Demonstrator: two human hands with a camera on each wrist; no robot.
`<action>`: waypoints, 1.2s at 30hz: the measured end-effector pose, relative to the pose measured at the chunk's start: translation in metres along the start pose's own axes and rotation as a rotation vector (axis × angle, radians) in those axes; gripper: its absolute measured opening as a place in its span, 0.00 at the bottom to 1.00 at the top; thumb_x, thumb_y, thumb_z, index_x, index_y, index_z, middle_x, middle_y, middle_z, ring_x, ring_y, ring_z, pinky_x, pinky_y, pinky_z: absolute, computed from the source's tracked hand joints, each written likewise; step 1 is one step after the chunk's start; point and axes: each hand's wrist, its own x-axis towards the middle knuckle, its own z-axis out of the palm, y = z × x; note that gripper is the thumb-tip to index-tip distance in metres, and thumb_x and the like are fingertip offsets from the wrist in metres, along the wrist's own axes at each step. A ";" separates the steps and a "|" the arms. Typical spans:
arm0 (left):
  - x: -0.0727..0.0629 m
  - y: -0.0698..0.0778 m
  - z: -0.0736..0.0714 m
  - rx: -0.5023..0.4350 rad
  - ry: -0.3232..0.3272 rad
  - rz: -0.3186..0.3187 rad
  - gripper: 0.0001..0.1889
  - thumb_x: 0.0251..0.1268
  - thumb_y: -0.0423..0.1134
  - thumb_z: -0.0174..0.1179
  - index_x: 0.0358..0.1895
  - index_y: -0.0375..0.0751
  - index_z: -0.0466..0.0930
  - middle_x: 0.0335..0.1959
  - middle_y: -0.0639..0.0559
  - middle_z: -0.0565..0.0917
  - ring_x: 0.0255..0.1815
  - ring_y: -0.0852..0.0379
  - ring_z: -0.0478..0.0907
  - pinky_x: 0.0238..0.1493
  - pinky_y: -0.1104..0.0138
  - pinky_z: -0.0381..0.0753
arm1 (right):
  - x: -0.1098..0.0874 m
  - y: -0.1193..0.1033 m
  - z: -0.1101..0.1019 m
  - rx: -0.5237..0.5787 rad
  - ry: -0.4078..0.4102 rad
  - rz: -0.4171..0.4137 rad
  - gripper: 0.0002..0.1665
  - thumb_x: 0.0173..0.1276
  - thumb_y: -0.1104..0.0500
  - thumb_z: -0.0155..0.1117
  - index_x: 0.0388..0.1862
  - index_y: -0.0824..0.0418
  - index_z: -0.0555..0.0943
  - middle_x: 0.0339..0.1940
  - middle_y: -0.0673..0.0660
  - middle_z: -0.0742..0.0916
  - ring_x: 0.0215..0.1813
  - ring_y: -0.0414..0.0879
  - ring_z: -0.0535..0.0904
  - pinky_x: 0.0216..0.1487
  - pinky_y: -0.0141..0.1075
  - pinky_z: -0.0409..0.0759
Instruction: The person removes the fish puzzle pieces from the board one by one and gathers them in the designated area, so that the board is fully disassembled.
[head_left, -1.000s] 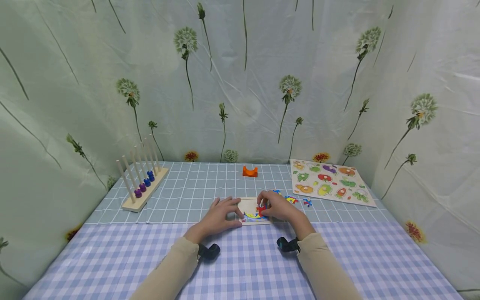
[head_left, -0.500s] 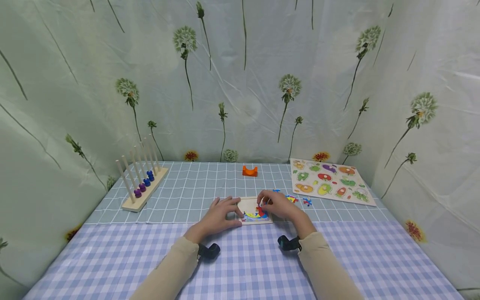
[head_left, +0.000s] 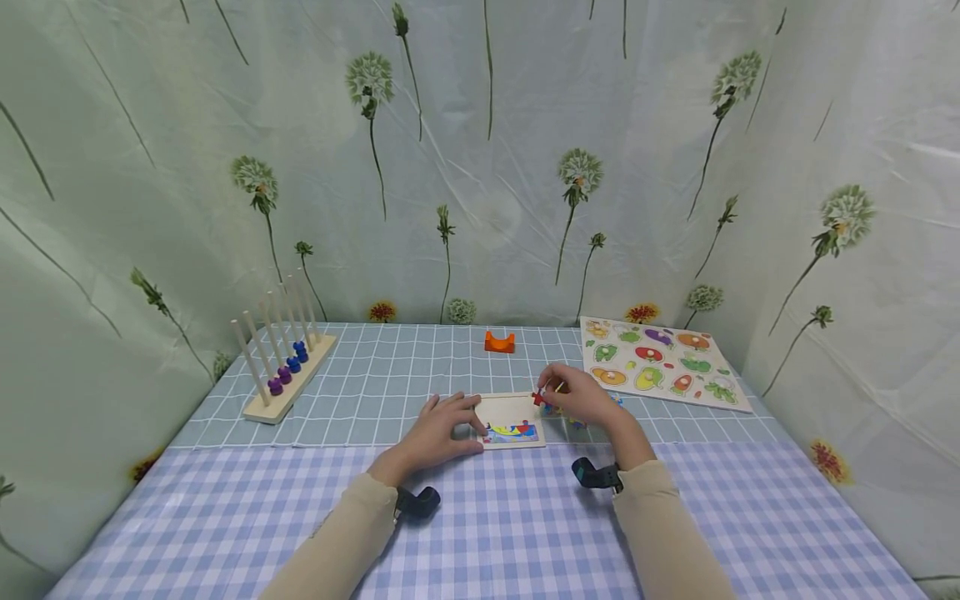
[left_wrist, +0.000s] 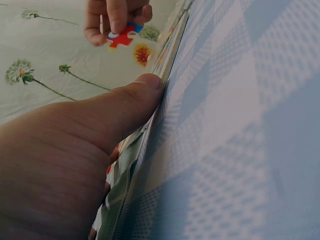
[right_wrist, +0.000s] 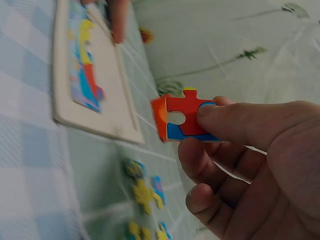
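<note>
My right hand (head_left: 583, 398) pinches a red and blue jigsaw piece (right_wrist: 186, 120) between thumb and fingers, raised above the table just right of the puzzle tray. That wooden tray (head_left: 504, 407) lies flat; joined pieces (right_wrist: 86, 75) in blue, yellow and red fill the strip along its near side, and bare wood shows behind them. On the tray's left side rests my left hand (head_left: 442, 429), fingers spread, its thumb (left_wrist: 132, 97) touching the near edge. Several loose jigsaw pieces (right_wrist: 142, 196) lie to the tray's right, partly hidden by my right hand in the head view.
A peg stand (head_left: 292, 379) with purple and blue beads stands at the left. An orange arched block (head_left: 499, 342) sits behind the tray. At the back right lies a vegetable puzzle board (head_left: 660, 362). A flowered curtain (head_left: 495, 167) hangs behind the table.
My right hand has lifted from the tray and moved right and back, carrying the red and blue jigsaw piece off the joined strip. The left hand has stayed in place.
</note>
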 end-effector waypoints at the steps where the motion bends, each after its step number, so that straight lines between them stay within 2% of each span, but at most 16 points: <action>1: 0.000 0.000 0.000 0.000 -0.001 0.000 0.08 0.59 0.54 0.70 0.40 0.63 0.86 0.74 0.49 0.71 0.79 0.39 0.59 0.76 0.32 0.42 | -0.002 0.001 -0.004 0.004 0.010 0.011 0.07 0.72 0.62 0.62 0.47 0.57 0.79 0.40 0.55 0.83 0.39 0.46 0.77 0.41 0.35 0.78; 8: 0.000 0.000 0.000 -0.002 -0.003 0.000 0.08 0.59 0.54 0.70 0.40 0.63 0.86 0.74 0.49 0.71 0.80 0.39 0.58 0.76 0.32 0.42 | -0.011 0.012 -0.027 0.004 0.065 0.073 0.11 0.73 0.60 0.61 0.52 0.58 0.79 0.43 0.58 0.83 0.41 0.49 0.78 0.43 0.35 0.79; 14: 0.000 0.001 0.000 -0.006 0.002 -0.001 0.07 0.59 0.54 0.70 0.39 0.64 0.86 0.74 0.50 0.71 0.80 0.39 0.58 0.76 0.32 0.42 | -0.016 0.025 -0.041 0.006 0.083 0.106 0.11 0.73 0.61 0.61 0.53 0.60 0.79 0.44 0.59 0.84 0.42 0.50 0.78 0.43 0.37 0.80; 19: 0.001 0.000 0.000 -0.007 -0.006 -0.008 0.07 0.59 0.53 0.70 0.39 0.64 0.86 0.75 0.50 0.70 0.80 0.40 0.58 0.76 0.32 0.42 | -0.022 0.031 -0.048 0.020 0.050 0.147 0.11 0.72 0.62 0.62 0.51 0.61 0.79 0.41 0.59 0.83 0.40 0.51 0.78 0.39 0.39 0.81; 25: 0.001 -0.003 0.002 0.001 -0.004 -0.004 0.08 0.59 0.53 0.70 0.40 0.63 0.86 0.75 0.50 0.70 0.80 0.40 0.58 0.76 0.32 0.43 | -0.028 0.044 -0.053 -0.007 -0.017 0.163 0.09 0.70 0.63 0.62 0.48 0.61 0.81 0.36 0.56 0.82 0.36 0.46 0.73 0.34 0.34 0.74; 32: 0.002 -0.005 0.004 0.002 0.005 0.003 0.08 0.59 0.53 0.70 0.40 0.62 0.86 0.75 0.50 0.70 0.80 0.39 0.58 0.76 0.32 0.43 | -0.033 0.058 -0.057 -0.051 -0.078 0.163 0.10 0.69 0.62 0.64 0.47 0.62 0.81 0.31 0.54 0.80 0.33 0.46 0.71 0.32 0.35 0.71; 36: 0.002 -0.005 0.004 0.007 0.008 0.006 0.08 0.59 0.53 0.69 0.40 0.62 0.86 0.75 0.50 0.70 0.80 0.39 0.58 0.76 0.33 0.43 | -0.035 0.063 -0.058 -0.057 -0.095 0.198 0.09 0.68 0.63 0.65 0.46 0.62 0.82 0.29 0.53 0.79 0.32 0.45 0.72 0.33 0.35 0.70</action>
